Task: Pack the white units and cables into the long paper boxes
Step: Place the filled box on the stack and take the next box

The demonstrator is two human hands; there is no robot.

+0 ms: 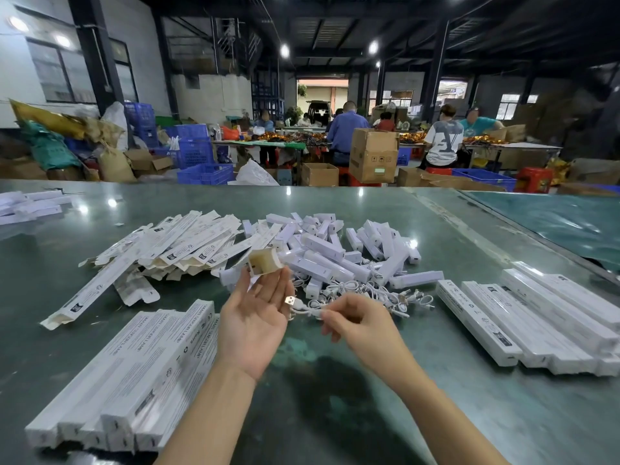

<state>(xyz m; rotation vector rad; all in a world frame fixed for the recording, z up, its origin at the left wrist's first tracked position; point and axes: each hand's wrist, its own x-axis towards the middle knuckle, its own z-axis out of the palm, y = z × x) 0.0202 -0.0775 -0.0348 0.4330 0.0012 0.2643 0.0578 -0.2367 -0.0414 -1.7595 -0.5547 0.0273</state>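
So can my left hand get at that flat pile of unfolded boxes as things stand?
Probably not freely: the left hand already holds an open box at its fingertips. The flat pile lies uncovered just beyond it.

Glossy green surface everywhere, lights bouncing off it. Way past the fingers there's a warehouse floor: stacked blue crates off to the far left, a taped cardboard box dead ahead, a red stool far right. People sit at long tables further back, one in a blue shirt.
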